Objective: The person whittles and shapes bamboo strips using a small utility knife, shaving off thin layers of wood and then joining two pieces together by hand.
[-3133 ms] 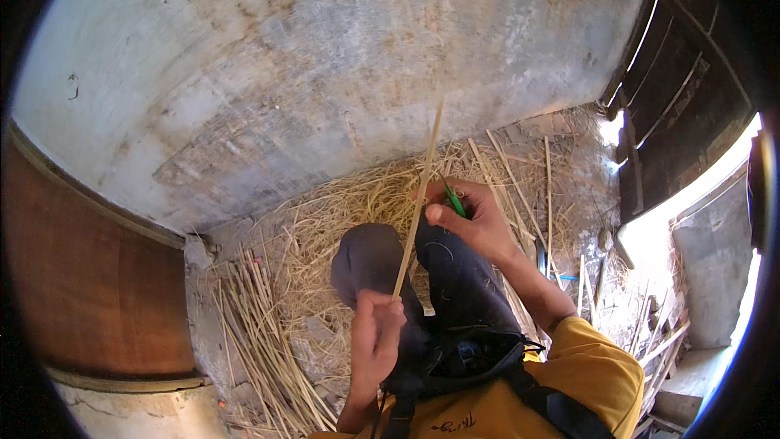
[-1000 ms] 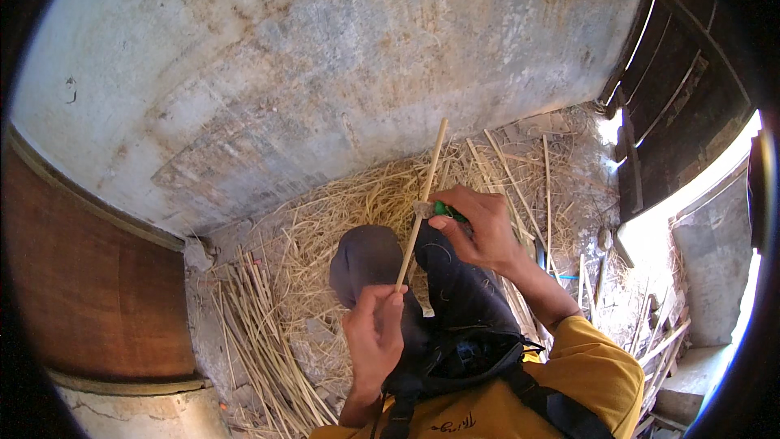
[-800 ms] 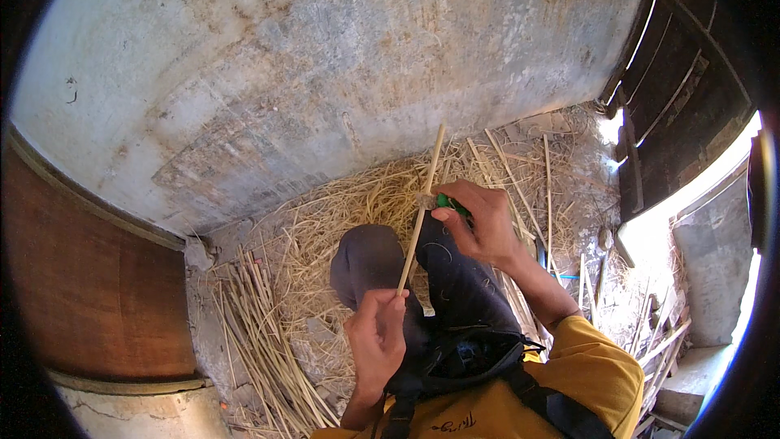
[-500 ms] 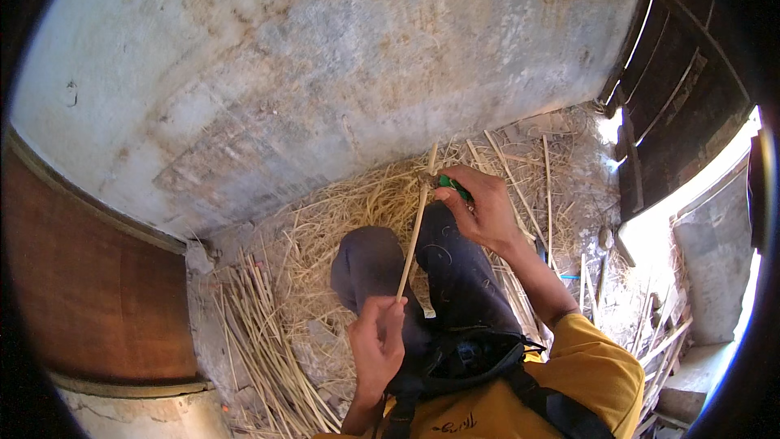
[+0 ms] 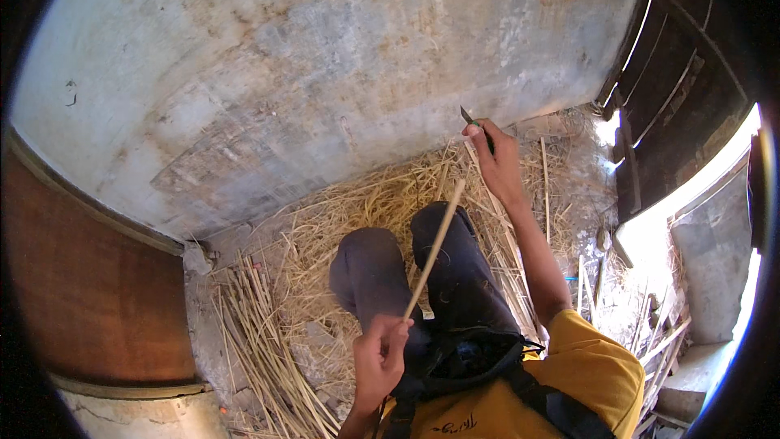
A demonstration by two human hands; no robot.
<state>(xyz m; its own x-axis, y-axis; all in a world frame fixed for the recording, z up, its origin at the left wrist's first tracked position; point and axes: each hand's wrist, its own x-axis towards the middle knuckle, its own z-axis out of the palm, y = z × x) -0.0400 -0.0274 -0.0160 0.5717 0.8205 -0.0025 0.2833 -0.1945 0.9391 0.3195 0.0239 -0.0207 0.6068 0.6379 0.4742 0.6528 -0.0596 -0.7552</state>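
A slim, pale bamboo stick [image 5: 436, 249] slants up over my knees, its lower end pinched in my left hand [image 5: 380, 360]. Farther off to the right, my right hand [image 5: 496, 156] is closed round the handle of a knife [image 5: 466, 115]; a little green shows at the grip. The knife's dark blade points up toward the wall, apart from the stick's far end. Below the left hand the stick's near end is mostly hidden.
Pale shavings [image 5: 382, 187] cover the floor in front of my knees. A bundle of long thin sticks [image 5: 268, 349] lies at the left, and more strips [image 5: 546, 195] lie at the right. A stained plaster wall [image 5: 341, 73] rises ahead; a dark wooden panel [image 5: 97, 276] stands left.
My right hand and the knife have moved up and away from the stick, toward the wall. The stick's far end now looks shorter and bare. My left hand has hardly moved.
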